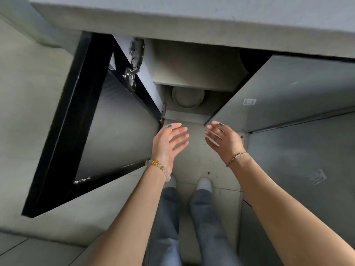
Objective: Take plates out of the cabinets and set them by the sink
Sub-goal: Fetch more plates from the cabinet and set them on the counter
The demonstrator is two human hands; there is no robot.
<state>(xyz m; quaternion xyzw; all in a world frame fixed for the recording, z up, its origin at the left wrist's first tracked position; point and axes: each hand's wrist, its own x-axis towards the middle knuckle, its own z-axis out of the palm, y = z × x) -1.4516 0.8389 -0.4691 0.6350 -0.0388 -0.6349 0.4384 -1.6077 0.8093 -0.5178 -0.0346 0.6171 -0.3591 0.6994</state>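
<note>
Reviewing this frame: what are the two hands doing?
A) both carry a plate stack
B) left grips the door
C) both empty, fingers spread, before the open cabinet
C: the left hand and right hand are open, holding nothing; the plates sit untouched inside the cabinet.

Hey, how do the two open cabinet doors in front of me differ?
The left door has a thick black frame around a glossy grey panel; the right door is one plain grey slab. The left door shows metal hinges; the right door shows only a small white label. Both stand swung open, flanking the plates inside.
</note>
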